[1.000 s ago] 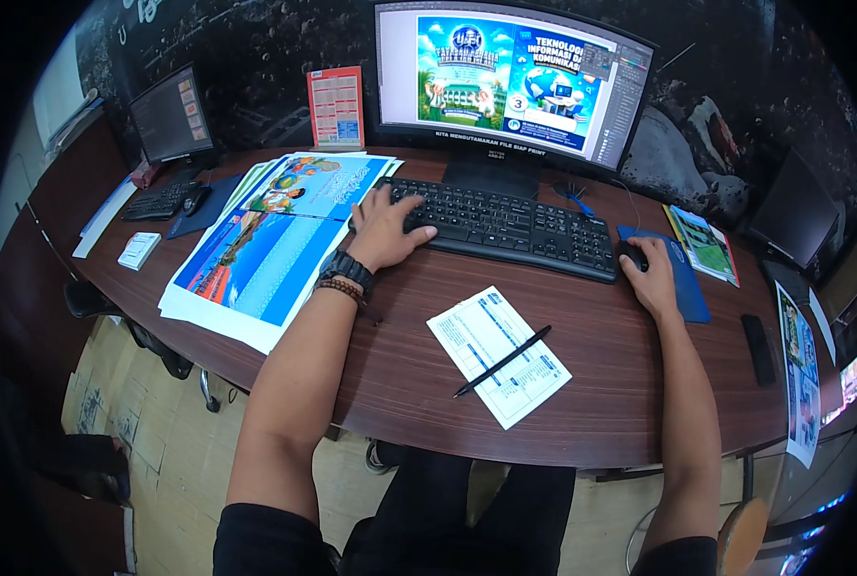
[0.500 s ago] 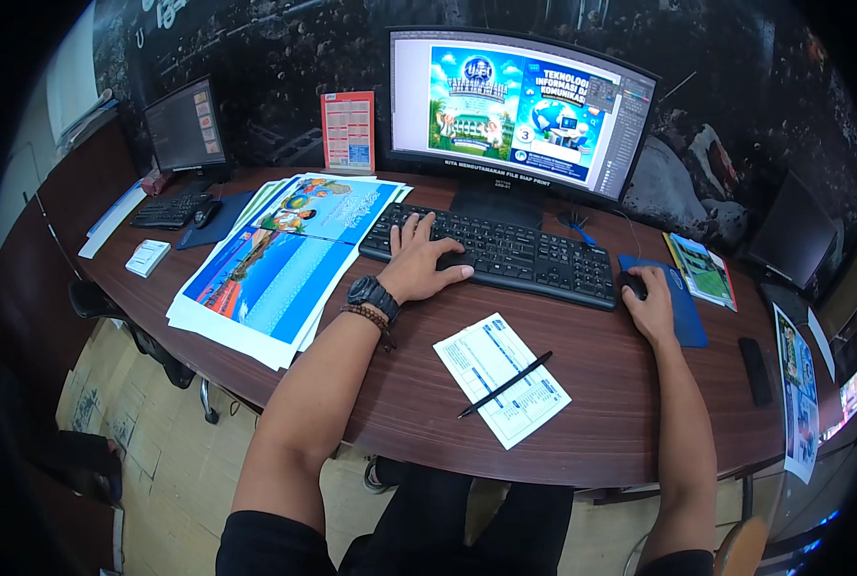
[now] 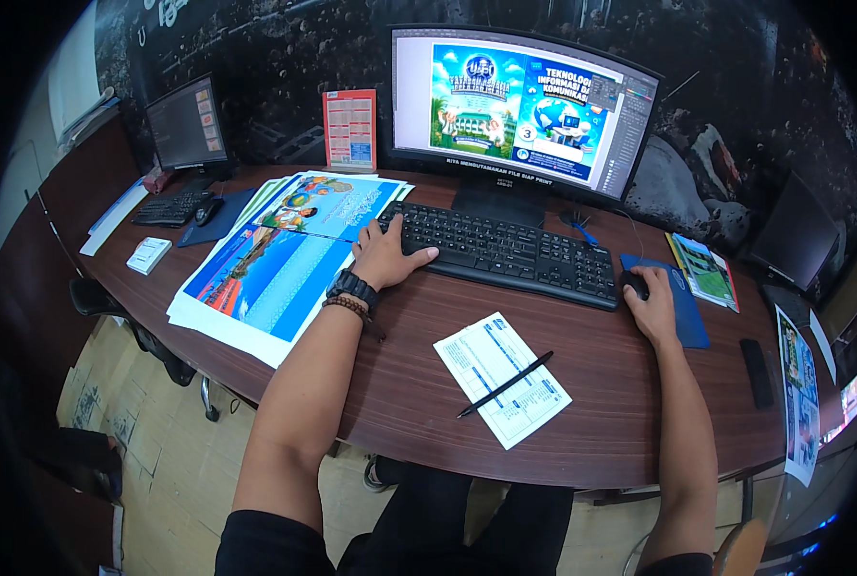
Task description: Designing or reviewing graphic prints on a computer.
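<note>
On the left, glossy blue printed sheets (image 3: pixel 299 254) lie beside the left hand (image 3: pixel 384 261), its grip loose, fingers spread at the left edge of a long black keyboard (image 3: pixel 534 259). Brown wooden table (image 3: pixel 601 408) lies open between a rectangular white form (image 3: pixel 481 360) and the right hand (image 3: pixel 654 309), whose grip cups the small black mouse (image 3: pixel 631 283).

"Reaching in between the arms (image 3: pixel 318 374), running into what?"
"Meeting the form (image 3: pixel 486 357) and, across it, the pen (image 3: pixel 505 385); beyond, the keyboard (image 3: pixel 505 254)."
"And passing where?"
"Sliding over bare desk (image 3: pixel 611 394) between form and right arm (image 3: pixel 685 403); leftward, bumping the left hand (image 3: pixel 385 261) and the prints (image 3: pixel 255 278)."
</note>
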`<state>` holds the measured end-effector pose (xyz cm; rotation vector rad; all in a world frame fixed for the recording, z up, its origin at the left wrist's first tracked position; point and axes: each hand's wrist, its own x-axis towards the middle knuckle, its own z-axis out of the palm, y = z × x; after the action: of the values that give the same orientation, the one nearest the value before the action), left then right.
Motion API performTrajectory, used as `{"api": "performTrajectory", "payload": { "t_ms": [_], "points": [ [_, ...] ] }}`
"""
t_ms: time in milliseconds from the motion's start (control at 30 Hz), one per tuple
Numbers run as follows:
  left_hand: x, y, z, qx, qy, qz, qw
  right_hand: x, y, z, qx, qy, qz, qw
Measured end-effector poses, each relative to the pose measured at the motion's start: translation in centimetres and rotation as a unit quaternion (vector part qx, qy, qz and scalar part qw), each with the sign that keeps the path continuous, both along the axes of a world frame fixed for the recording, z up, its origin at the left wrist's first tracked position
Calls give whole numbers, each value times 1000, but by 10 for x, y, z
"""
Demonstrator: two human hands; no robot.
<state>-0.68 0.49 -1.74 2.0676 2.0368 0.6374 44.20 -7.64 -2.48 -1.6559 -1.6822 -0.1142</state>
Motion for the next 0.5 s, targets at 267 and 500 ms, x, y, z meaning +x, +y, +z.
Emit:
{"api": "performTrajectory", "payload": {
  "t_ms": [267, 500],
  "points": [
    [1, -1, 3, -9, 12, 2, 1000, -5, -1, 3, -5, -15, -25, 1000],
    [2, -3, 3, -10, 24, 8, 1000, -4, -2, 1, 0, -1, 14, 1000]
  ]
}}
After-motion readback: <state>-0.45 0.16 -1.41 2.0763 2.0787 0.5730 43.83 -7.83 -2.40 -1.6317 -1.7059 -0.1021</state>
